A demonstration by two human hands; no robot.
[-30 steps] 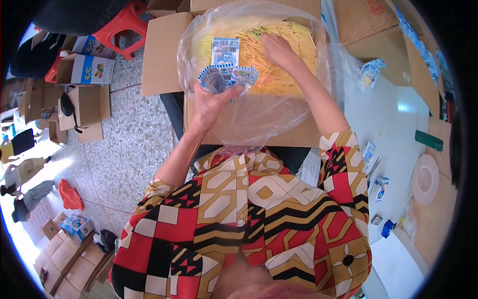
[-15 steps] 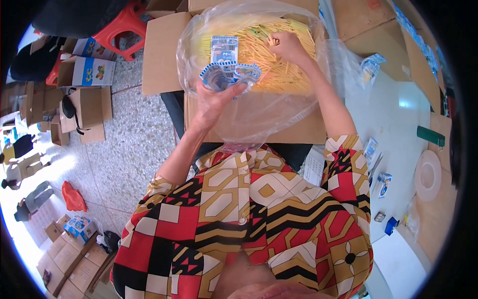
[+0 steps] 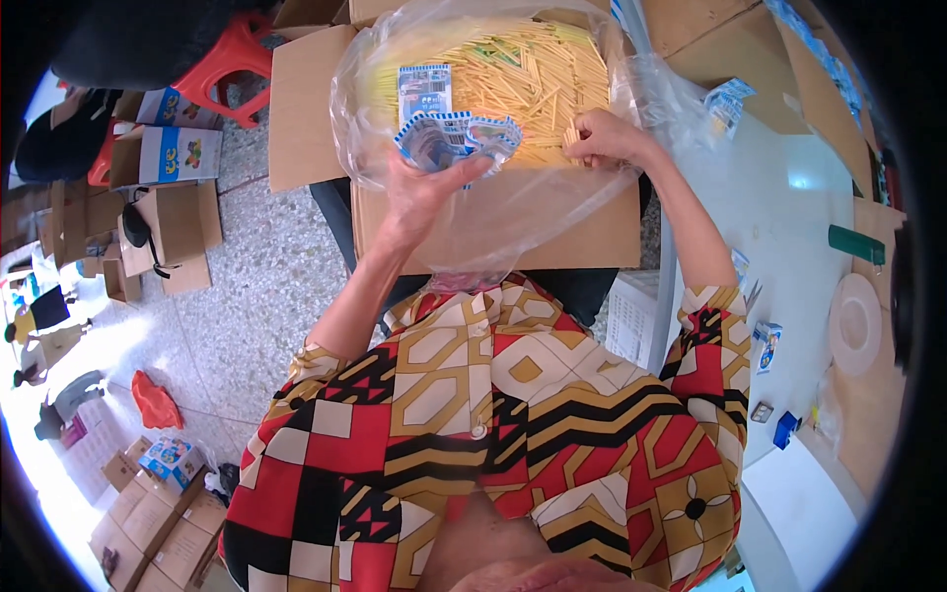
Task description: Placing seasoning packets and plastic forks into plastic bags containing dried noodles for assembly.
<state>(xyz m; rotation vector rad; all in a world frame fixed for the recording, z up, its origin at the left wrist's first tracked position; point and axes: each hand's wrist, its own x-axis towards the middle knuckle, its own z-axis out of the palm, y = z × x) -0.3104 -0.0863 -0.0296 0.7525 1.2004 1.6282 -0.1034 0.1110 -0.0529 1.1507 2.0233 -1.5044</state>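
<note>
A cardboard box (image 3: 493, 227) lined with a clear plastic bag (image 3: 360, 74) holds a heap of thin yellow sticks (image 3: 538, 74), a few of them green. My left hand (image 3: 419, 192) grips a blue-and-white printed pouch (image 3: 449, 138) by its near side, with its mouth gaping upward. Just beyond that pouch, a second blue-and-white packet (image 3: 424, 89) lies flat on the sticks. At the near right corner of the heap, my right hand (image 3: 607, 138) is closed with a small bunch of yellow sticks showing at its fingertips.
To the right runs a pale table (image 3: 789, 227) carrying a green object (image 3: 855, 244), a roll of tape (image 3: 854, 324) and small packets (image 3: 768, 345). Cartons (image 3: 178, 148) and a red stool (image 3: 227, 79) stand on the speckled floor at left. More boxes (image 3: 148, 523) are stacked lower left.
My right hand has moved from the far middle of the heap toward me and to the right. The left hand still holds the pouch. The whole view has shifted slightly.
</note>
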